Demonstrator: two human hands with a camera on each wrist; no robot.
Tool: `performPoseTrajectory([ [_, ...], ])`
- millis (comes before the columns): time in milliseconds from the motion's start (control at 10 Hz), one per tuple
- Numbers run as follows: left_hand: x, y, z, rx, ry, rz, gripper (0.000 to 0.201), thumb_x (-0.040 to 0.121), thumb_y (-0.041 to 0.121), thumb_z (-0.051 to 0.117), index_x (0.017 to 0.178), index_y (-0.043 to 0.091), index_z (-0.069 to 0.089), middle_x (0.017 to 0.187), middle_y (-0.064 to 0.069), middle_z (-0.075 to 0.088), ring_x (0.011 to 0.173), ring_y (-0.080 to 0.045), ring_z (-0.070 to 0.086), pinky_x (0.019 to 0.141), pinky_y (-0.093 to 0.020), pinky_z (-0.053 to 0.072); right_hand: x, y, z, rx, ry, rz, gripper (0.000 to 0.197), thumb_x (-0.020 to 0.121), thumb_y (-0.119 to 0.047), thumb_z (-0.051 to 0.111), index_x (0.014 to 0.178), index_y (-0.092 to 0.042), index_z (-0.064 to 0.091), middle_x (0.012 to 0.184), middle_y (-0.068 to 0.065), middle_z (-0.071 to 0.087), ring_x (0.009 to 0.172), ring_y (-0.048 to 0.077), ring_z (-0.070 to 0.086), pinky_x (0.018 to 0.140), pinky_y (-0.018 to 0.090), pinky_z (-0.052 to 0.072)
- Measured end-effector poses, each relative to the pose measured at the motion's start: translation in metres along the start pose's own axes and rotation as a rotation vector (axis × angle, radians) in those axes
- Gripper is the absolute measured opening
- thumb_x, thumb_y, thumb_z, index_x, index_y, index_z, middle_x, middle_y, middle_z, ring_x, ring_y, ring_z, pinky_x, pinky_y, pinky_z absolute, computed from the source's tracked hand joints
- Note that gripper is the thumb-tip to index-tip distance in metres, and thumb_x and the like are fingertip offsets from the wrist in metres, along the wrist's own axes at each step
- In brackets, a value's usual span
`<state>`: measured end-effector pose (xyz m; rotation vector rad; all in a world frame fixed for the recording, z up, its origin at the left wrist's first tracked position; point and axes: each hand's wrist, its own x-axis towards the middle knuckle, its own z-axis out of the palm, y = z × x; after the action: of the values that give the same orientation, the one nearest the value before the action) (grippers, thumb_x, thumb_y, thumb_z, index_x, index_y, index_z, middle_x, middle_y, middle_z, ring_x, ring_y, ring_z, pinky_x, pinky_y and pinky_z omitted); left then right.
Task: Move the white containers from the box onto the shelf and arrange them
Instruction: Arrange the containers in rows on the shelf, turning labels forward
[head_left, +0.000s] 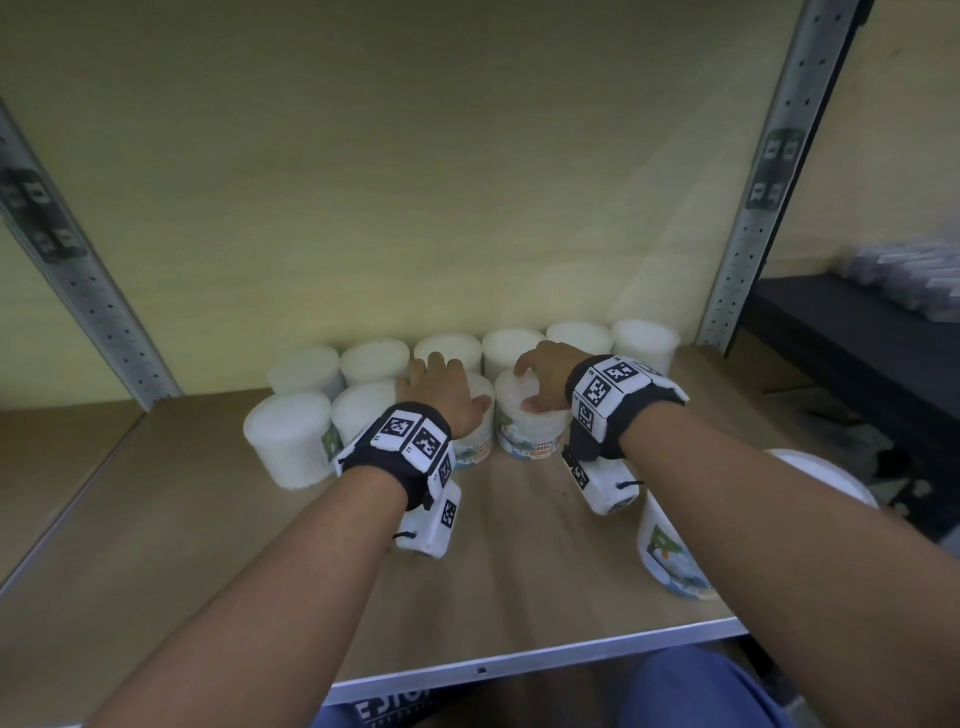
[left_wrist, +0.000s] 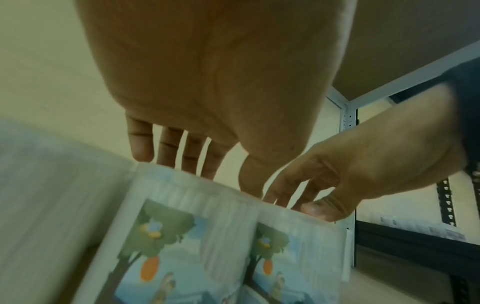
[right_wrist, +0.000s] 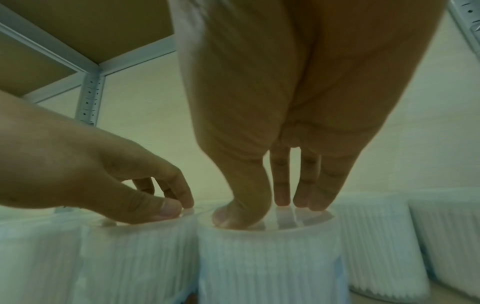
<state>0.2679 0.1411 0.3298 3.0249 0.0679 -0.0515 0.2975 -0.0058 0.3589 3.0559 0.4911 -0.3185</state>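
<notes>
Several white containers stand in two rows at the back of the wooden shelf (head_left: 519, 571). My left hand (head_left: 441, 395) rests its fingertips and thumb on the clear lid of a front-row container (head_left: 480, 436), whose picture label (left_wrist: 182, 236) fills the left wrist view. Right beside it, my right hand (head_left: 540, 379) presses its straight fingers and thumb tip (right_wrist: 228, 218) down on the lid of the neighbouring container (right_wrist: 267, 257). These two containers stand side by side and touch. Another container (head_left: 670, 545) stands alone near the shelf's front right, partly hidden by my right forearm.
Two more containers (head_left: 288, 441) stand at the left of the front row, and the back row (head_left: 452, 353) stands against the wall. Perforated metal uprights (head_left: 753, 234) frame the bay. A dark shelf (head_left: 857, 353) with packets lies to the right. Bare board stretches left and front.
</notes>
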Motion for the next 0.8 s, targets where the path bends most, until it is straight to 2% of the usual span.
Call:
performPoseTrajectory([
  [300, 0.007, -0.005, -0.011, 0.055, -0.148, 0.1, 0.056, 0.094, 0.041, 0.05, 0.143, 0.017, 0.034, 0.149, -0.007, 0.029, 0.139, -0.031, 0.025, 0.107, -0.049, 0.032, 0.001, 0.001, 0.001, 0.013, 0.009, 0.001, 0.06, 0.089, -0.033, 0.064, 0.141, -0.015, 0.042, 0.143, 0.009, 0.044, 0.129, 0.026, 0.047, 0.104, 0.033, 0.039],
  [400, 0.006, -0.009, -0.014, 0.038, -0.172, 0.15, 0.056, 0.095, 0.035, 0.05, 0.146, 0.021, 0.03, 0.152, -0.005, 0.026, 0.14, -0.029, 0.026, 0.108, -0.046, 0.031, 0.001, 0.002, 0.002, 0.014, 0.017, 0.001, 0.06, 0.089, -0.033, 0.063, 0.142, -0.016, 0.041, 0.144, 0.009, 0.043, 0.13, 0.026, 0.046, 0.105, 0.033, 0.038],
  [500, 0.005, -0.014, -0.015, -0.006, -0.156, 0.18, 0.054, 0.095, 0.035, 0.05, 0.145, 0.024, 0.033, 0.151, -0.003, 0.029, 0.138, -0.027, 0.031, 0.109, -0.044, 0.034, 0.001, 0.002, 0.003, 0.014, 0.017, -0.001, 0.061, 0.089, -0.034, 0.063, 0.142, -0.016, 0.041, 0.144, 0.009, 0.042, 0.13, 0.026, 0.046, 0.104, 0.032, 0.038],
  [600, 0.003, -0.016, -0.013, -0.064, -0.06, 0.164, 0.05, 0.094, 0.039, 0.05, 0.141, 0.024, 0.04, 0.147, -0.004, 0.035, 0.135, -0.027, 0.035, 0.106, -0.043, 0.035, 0.002, 0.002, 0.004, 0.019, 0.018, -0.003, 0.061, 0.088, -0.034, 0.064, 0.142, -0.016, 0.041, 0.143, 0.009, 0.042, 0.129, 0.026, 0.047, 0.104, 0.032, 0.039],
  [800, 0.002, -0.014, -0.004, -0.045, -0.037, 0.138, 0.052, 0.091, 0.043, 0.053, 0.137, 0.019, 0.044, 0.14, -0.009, 0.04, 0.131, -0.028, 0.037, 0.102, -0.042, 0.039, 0.001, 0.003, 0.005, 0.012, 0.03, -0.007, 0.06, 0.089, -0.034, 0.063, 0.142, -0.016, 0.041, 0.143, 0.01, 0.043, 0.129, 0.027, 0.047, 0.104, 0.034, 0.039],
])
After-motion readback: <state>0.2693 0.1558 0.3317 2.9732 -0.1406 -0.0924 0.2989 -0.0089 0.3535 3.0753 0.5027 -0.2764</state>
